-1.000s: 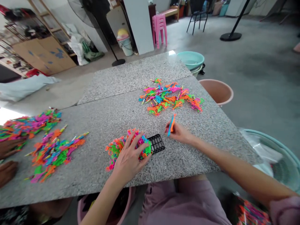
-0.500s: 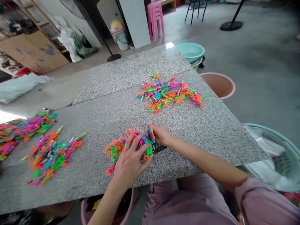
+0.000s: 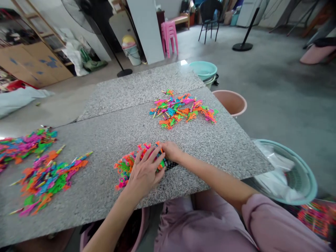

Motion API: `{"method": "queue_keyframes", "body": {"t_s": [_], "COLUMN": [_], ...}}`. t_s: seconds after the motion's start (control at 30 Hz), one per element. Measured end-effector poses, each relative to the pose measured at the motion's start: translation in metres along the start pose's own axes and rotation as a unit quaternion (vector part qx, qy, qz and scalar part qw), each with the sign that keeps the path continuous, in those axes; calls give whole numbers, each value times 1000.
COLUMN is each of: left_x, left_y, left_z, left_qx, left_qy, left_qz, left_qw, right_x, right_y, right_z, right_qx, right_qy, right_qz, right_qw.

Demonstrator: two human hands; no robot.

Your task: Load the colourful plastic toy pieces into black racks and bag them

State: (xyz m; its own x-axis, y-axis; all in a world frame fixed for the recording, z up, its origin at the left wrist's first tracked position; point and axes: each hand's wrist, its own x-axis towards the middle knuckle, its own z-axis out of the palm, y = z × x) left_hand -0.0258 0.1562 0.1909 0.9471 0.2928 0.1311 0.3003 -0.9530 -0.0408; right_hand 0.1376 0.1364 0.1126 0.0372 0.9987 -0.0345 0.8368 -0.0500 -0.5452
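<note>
My left hand lies with fingers spread over a packed row of small bright plastic pieces, in orange, green, pink and blue. A black grid-like rack shows under the row's right end. My right hand is closed at that end, its fingertips pinching a small orange-and-blue plastic piece against the row. Left fingers partly cover the piece, so its exact shape is hidden. Most of the rack is out of sight beneath the pieces and my hands.
Loose similar pieces form a pile farther back and another at left, near a larger heap. Beyond the granite table's right edge stand a pink tub, a teal basin and a green basket.
My right hand has brought the orange-and-blue piece down and left against the row's end. My left hand stays spread over the row. The camera view has shifted slightly.
</note>
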Motion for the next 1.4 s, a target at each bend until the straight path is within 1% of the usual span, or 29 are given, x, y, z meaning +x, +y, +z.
{"method": "queue_keyframes", "body": {"t_s": [0.07, 0.13, 0.17, 0.23, 0.27, 0.3, 0.33, 0.37, 0.43, 0.47, 0.53, 0.63, 0.67, 0.73, 0.83, 0.9, 0.97, 1.07, 1.13, 1.17, 1.2, 1.23, 1.3, 1.37, 1.4], "left_x": [0, -1, -2, -4, -4, -4, -4, -4, -4, -4, -5, -6, -6, -5, -5, -4, -4, -3, -3, -3, -3, -2, -2, 0, 1], "left_y": [-2, -4, -4, -4, -4, -4, -4, -4, -3, -3, -2, 0, 1, 2, 4, 4, 3, 4, 5, 7, 8, 9, 11, 12, 12], "left_z": [2, 5, 6, 7, 7, 7, 7, 7, 7, 7, 7, 7, 6, 5, 4, 4, 4, 5, 5, 5, 4, 4, 4, 3, 3], "left_qx": [5, 10, 12, 13, 12, 11, 8, 6, 4, 4, 9, 23, 26, 28, 20, 16, 14, 7, 1, -3, -8, -13, -25, -38, -43], "left_qy": [5, 19, 24, 27, 28, 29, 29, 30, 33, 33, 33, 34, 33, 27, 13, 10, 10, 12, 14, 15, 14, 13, 6, 2, 2], "left_qz": [5, 4, 4, 3, 1, 0, -1, -2, -5, -6, -6, -6, -6, -12, -22, -23, -16, -10, -16, -21, -26, -31, -41, -49, -51], "left_qw": [1000, 1000, 1000, 1000, 1000, 1000, 1000, 1000, 999, 999, 999, 999, 999, 999, 999, 1000, 1000, 1000, 1000, 1000, 1000, 999, 999, 998, 998], "right_x": [-1, -5, -8, -16, -20, -24, -27, -30, -32, -31, -22, 3, 13, 29, 36, 26, 8, -28, -53, -64, -74, -83, -95, -100, -99], "right_y": [12, 37, 53, 83, 94, 102, 105, 104, 99, 97, 103, 134, 147, 169, 183, 184, 180, 168, 152, 141, 128, 114, 82, 51, 38], "right_z": [-9, -28, -38, -57, -62, -64, -63, -60, -52, -50, -58, -86, -95, -107, -109, -107, -107, -103, -90, -79, -65, -50, -16, 14, 25], "right_qx": [-19, -46, -64, -106, -137, -169, -200, -226, -252, -259, -274, -309, -316, -321, -313, -295, -264, -199, -100, -26, 57, 139, 282, 389, 425], "right_qy": [11, 47, 77, 132, 141, 137, 125, 108, 83, 80, 94, 123, 115, 82, 45, 47, 42, 25, 48, 66, 76, 79, 48, 33, 40], "right_qz": [-20, -11, 20, 108, 139, 152, 147, 127, 77, 64, 76, 119, 112, 71, 20, -1, -18, 5, 41, 60, 78, 97, 129, 150, 159], "right_qw": [1000, 998, 995, 980, 970, 964, 960, 960, 961, 960, 954, 936, 935, 941, 948, 954, 963, 980, 993, 996, 992, 982, 950, 908, 890]}}
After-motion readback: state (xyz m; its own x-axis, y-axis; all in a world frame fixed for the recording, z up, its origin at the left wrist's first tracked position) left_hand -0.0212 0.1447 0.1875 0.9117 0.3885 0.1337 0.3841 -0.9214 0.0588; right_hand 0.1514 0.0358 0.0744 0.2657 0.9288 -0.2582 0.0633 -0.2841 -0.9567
